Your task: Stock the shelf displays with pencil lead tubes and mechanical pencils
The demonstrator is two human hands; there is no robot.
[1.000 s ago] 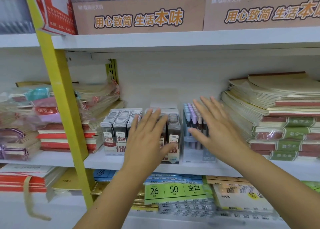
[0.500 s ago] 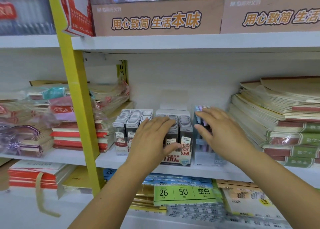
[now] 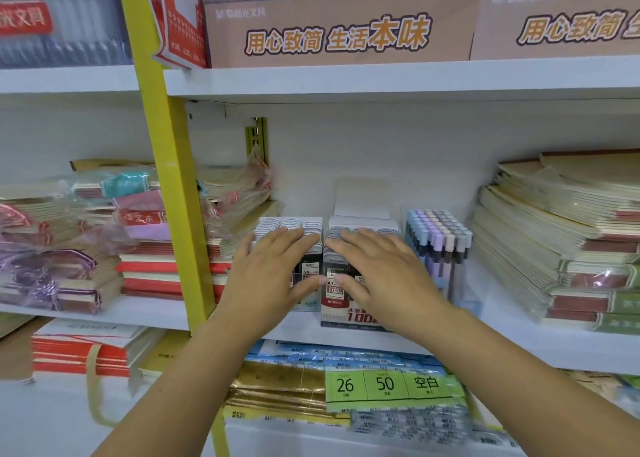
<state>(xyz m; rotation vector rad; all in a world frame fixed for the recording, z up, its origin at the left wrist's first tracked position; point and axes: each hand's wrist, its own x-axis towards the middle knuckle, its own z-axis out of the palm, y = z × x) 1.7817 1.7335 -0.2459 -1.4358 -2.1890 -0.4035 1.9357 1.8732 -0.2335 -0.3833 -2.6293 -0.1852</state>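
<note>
Two display boxes of pencil lead tubes stand side by side on the white middle shelf [image 3: 519,339]. My left hand [image 3: 273,273] lies flat with straight fingers over the left box [image 3: 304,226]. My right hand [image 3: 377,269] lies flat over the right box [image 3: 334,304], which shows a "0.7" and "100" label. Both thumbs point inward and nearly meet in front of the boxes. Just right of them a clear box of mechanical pencils [image 3: 440,238] with pastel caps stands upright, touched by neither hand.
Notebook stacks [image 3: 561,242] fill the shelf's right end. Wrapped red and pink booklets [image 3: 145,249] lie left, behind a yellow upright [image 3: 173,186]. Brown cartons [image 3: 339,31] sit on the shelf above. Packets with a green label [image 3: 384,385] lie on the shelf below.
My right hand has shifted left from the pencil box onto the right lead box. My left hand moved left onto the left lead box. The view drew closer to the shelf.
</note>
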